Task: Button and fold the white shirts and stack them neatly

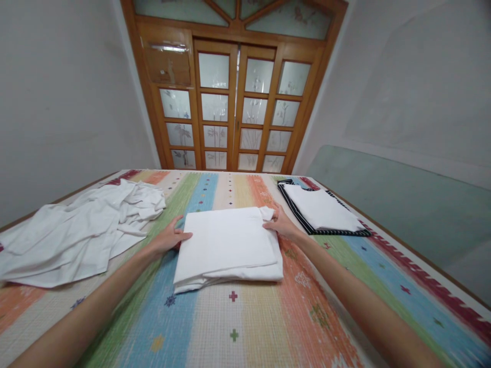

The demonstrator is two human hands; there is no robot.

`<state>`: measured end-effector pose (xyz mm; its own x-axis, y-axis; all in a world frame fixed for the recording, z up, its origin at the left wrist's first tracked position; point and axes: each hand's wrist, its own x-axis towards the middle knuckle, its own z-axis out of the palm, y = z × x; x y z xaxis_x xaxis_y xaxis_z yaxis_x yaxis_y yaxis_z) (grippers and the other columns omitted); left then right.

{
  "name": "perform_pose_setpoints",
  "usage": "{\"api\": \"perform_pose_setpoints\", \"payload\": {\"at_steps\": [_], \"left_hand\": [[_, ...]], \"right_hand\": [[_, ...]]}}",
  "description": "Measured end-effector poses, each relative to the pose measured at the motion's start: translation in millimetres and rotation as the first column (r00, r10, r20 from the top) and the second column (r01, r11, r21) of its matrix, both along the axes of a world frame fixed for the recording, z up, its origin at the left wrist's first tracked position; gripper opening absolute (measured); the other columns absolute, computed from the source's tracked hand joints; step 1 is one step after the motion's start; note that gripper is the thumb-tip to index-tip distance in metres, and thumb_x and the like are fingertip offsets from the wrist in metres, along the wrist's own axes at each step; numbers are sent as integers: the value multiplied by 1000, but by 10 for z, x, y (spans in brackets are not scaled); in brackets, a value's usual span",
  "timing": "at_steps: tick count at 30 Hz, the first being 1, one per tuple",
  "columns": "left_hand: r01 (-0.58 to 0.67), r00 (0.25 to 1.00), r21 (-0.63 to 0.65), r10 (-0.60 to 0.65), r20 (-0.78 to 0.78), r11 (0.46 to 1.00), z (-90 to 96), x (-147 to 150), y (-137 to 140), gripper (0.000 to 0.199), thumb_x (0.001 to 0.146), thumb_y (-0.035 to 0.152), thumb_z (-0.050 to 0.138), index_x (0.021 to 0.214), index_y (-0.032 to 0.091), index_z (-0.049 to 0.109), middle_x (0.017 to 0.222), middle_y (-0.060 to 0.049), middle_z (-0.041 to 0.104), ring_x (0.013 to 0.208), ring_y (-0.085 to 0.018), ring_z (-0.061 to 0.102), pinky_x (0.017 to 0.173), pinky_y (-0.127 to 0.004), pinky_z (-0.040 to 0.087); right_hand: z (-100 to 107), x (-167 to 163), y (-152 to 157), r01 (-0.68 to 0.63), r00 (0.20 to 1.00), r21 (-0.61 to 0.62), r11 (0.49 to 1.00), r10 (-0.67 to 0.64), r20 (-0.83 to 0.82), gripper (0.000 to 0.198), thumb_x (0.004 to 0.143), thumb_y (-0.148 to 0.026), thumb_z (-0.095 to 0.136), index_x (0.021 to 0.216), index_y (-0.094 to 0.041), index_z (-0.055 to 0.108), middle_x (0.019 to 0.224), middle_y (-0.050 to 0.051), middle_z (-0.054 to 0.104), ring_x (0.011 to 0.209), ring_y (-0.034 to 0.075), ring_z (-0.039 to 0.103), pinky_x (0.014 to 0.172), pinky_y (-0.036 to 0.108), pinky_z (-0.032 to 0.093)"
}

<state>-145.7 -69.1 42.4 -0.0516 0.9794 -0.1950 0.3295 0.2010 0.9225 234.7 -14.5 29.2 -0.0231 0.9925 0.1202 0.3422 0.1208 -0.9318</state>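
A white garment [230,245], folded into a flat rectangle, is between my two hands over the striped cloth. My left hand [172,236] grips its left edge, thumb on top and fingers underneath. At the upper right corner, my right hand [279,223] pinches the edge the same way, near a small turned-up bit of fabric. The layers at the near edge lie slightly uneven. Whether the garment is lifted off the cloth or rests on it, I cannot tell.
Rumpled white garments [88,225] lie in a loose heap at the left. On the right is a folded white piece on black striped fabric [322,207]. A colourful striped cloth [215,327] covers the surface. A pale green panel [402,189] borders the right; wooden glazed doors [233,102] stand behind.
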Motion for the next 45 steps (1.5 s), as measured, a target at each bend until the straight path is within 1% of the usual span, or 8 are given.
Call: {"api": "perform_pose_setpoints", "payload": {"at_steps": [3, 7, 14, 18, 27, 34, 41, 45], "left_hand": [[-41, 893, 247, 146, -425, 968, 33, -8, 101, 75, 73, 27, 68, 140, 14, 37, 94, -6, 66, 74, -22, 66, 73, -38, 55], [188, 746, 510, 216, -630, 839, 53, 277, 267, 48, 81, 30, 56, 125, 14, 52, 117, -12, 63, 109, -26, 59, 100, -43, 45], [517, 514, 418, 120, -849, 747, -186, 1071, 408, 47, 88, 19, 41, 132, 7, 52, 138, -18, 55, 135, -27, 43, 113, -44, 32], [534, 418, 359, 130, -899, 766, -336, 1160, 410, 50, 90, 20, 38, 137, 4, 49, 144, -19, 50, 140, -30, 37, 115, -48, 29], [528, 395, 327, 114, -911, 784, -404, 1069, 412, 53, 99, 35, 28, 143, 12, 45, 150, -13, 44, 143, -25, 32, 117, -47, 26], [480, 443, 204, -35, -896, 853, -342, 868, 451, 66, 97, 54, 26, 150, 15, 33, 158, -12, 28, 147, -31, 18, 117, -54, 19], [428, 476, 233, 1, -879, 873, -388, 692, 481, 69, 96, 58, 27, 151, 16, 32, 158, -15, 25, 146, -34, 21, 116, -54, 20], [518, 430, 232, -16, -903, 823, -388, 725, 474, 59, 99, 46, 26, 149, 16, 37, 157, -14, 29, 146, -34, 23, 115, -57, 22]], "right_hand": [[74, -6, 30, 99, 927, 274, 957, -188, 324, 81, 68, -18, 65, 144, -17, 37, 121, 13, 62, 113, 29, 59, 101, 49, 45], [182, -339, 58, -65, 802, 507, 860, -257, 539, 53, 85, -25, 51, 137, -16, 50, 140, 16, 51, 134, 31, 41, 114, 52, 27], [11, -1171, 34, -473, 611, 382, 794, -17, 791, 49, 100, -30, 31, 143, -11, 45, 152, 15, 39, 145, 24, 26, 118, 46, 24], [-207, -1147, 47, -483, 494, 273, 832, 2, 869, 52, 102, -32, 27, 146, -8, 41, 152, 16, 38, 145, 26, 27, 117, 47, 26], [-296, -549, 138, -358, 413, 256, 898, -94, 906, 63, 101, -49, 23, 149, -11, 36, 156, 15, 29, 146, 29, 23, 118, 49, 19], [-370, -212, 186, -269, 448, 195, 943, -57, 892, 73, 99, -53, 19, 151, -2, 28, 156, 22, 26, 146, 30, 23, 117, 49, 22], [-387, -210, 214, -243, 466, 179, 954, -47, 884, 72, 97, -52, 26, 151, -5, 27, 156, 22, 26, 146, 33, 23, 117, 55, 19], [-305, -409, 265, -219, 455, 177, 959, -60, 888, 72, 95, -49, 32, 149, 0, 31, 156, 23, 24, 146, 36, 19, 118, 54, 15]]}}
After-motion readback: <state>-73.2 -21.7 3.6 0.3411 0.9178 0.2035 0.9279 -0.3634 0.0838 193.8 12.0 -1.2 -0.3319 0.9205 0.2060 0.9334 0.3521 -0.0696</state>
